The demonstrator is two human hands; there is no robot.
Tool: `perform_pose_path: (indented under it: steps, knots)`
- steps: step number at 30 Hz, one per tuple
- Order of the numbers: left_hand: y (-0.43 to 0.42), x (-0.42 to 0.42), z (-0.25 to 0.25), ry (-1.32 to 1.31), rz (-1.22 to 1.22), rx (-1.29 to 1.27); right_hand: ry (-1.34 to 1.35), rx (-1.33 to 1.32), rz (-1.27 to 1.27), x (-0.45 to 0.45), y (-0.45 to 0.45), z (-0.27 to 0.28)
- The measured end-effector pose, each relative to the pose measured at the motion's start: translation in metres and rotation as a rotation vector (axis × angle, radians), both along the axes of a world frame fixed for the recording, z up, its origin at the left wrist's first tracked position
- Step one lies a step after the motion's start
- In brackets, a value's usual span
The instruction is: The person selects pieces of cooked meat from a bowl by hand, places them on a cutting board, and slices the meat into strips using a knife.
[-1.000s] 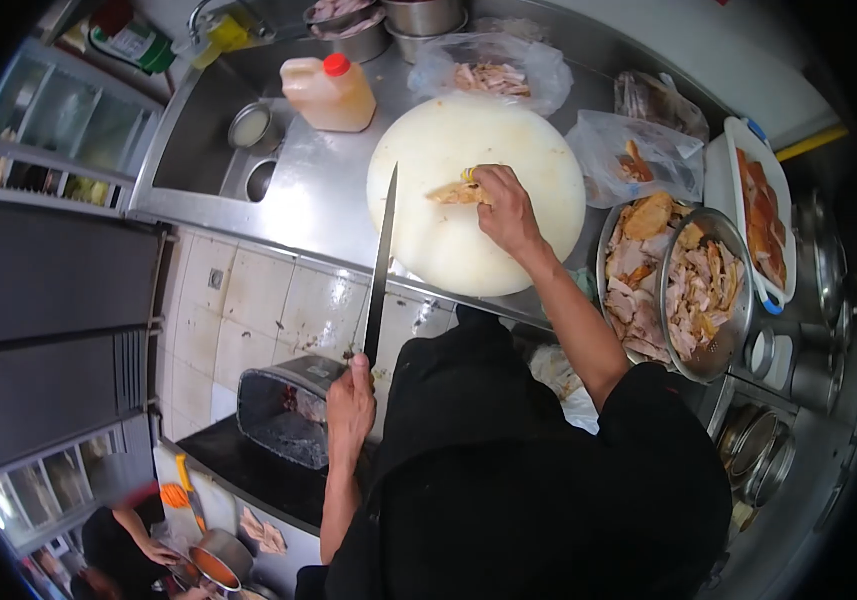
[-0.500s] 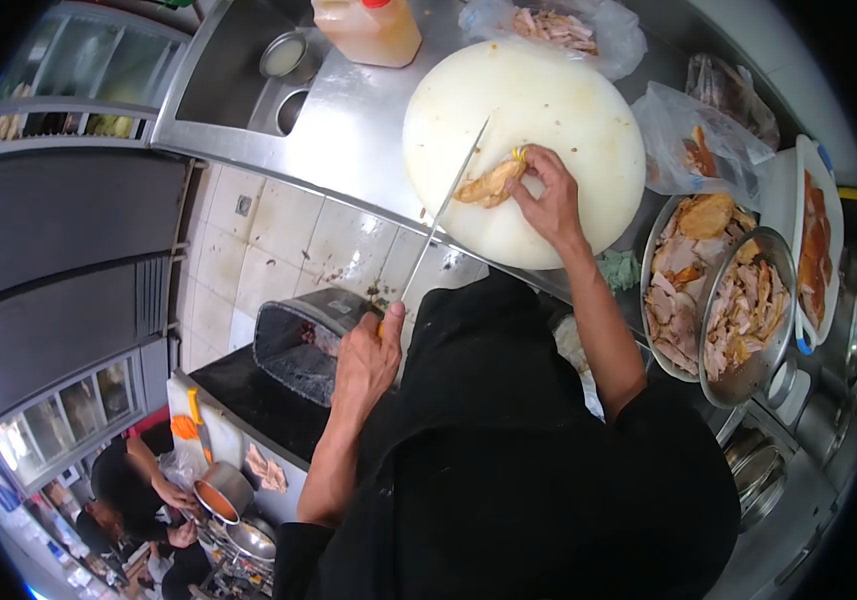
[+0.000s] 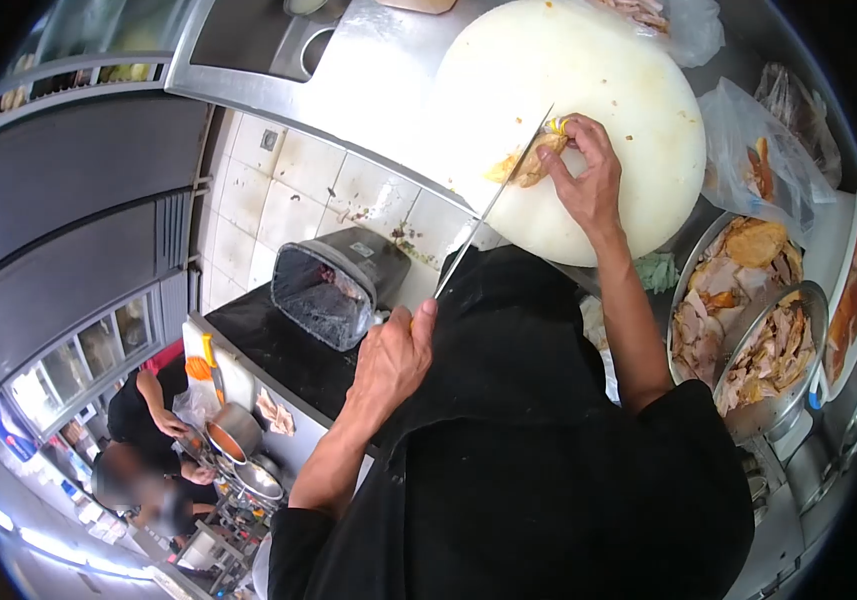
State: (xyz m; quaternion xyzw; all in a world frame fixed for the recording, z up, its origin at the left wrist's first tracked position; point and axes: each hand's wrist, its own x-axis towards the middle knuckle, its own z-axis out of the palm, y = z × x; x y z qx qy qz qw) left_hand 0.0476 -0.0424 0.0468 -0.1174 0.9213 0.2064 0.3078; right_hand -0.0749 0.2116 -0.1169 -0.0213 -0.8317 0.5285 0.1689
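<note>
My left hand (image 3: 393, 355) is wrapped round the handle of a long thin-bladed knife (image 3: 486, 218). Its blade crosses a golden-brown piece of cooked poultry (image 3: 542, 160) on the round white cutting board (image 3: 608, 60); a paler part of the meat shows on the blade's left side. With thumb and fingers, my right hand (image 3: 588, 180) grips the poultry piece from its right side. A small yellow and white thing (image 3: 555, 126) sits at the top of the piece, by my fingertips. Whether the blade has passed fully through is hard to tell.
A pan of cut meat (image 3: 738, 260) and a metal strainer (image 3: 773, 350) with more slices stand at right. Beside the board lies a plastic bag (image 3: 758, 150). A lined bin (image 3: 338, 280) is below left. Farther off, co-workers (image 3: 158, 430) are near pots.
The knife has moved from beside the poultry's left end onto the meat. My right hand still holds the piece. The whole view has shifted, with the board now higher and farther right.
</note>
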Motion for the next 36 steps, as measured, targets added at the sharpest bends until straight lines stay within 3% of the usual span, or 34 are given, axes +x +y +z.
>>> perform_pose_path:
  steps: [3, 6, 10, 15, 28, 32, 33, 36]
  knots:
    - [-0.01, 0.022, 0.015, -0.062, 0.004, -0.03, -0.018, -0.028, -0.004, -0.001, 0.0, 0.0]
    - [-0.024, 0.043, -0.015, 0.018, -0.14, -0.042, -0.027, -0.023, -0.002, 0.001, 0.001, 0.001]
    - [0.017, -0.016, -0.019, -0.097, -0.013, -0.016, -0.014, 0.024, 0.014, 0.002, 0.003, 0.003]
    - [0.004, -0.013, -0.008, 0.115, 0.072, 0.016, -0.055, -0.076, -0.024, 0.016, -0.006, 0.009]
    - [-0.002, 0.016, 0.011, -0.051, -0.04, -0.088, -0.051, -0.006, -0.063, 0.017, -0.011, 0.005]
    - [-0.008, 0.017, -0.01, 0.045, -0.416, -0.049, -0.032, 0.009, -0.053, 0.02, -0.011, 0.006]
    - [-0.006, 0.014, -0.034, 0.053, -0.194, -0.049, -0.037, 0.009, -0.05, 0.019, -0.011, 0.007]
    - [0.024, -0.028, -0.011, -0.064, -0.07, -0.062, -0.016, 0.006, -0.036, 0.017, -0.008, 0.007]
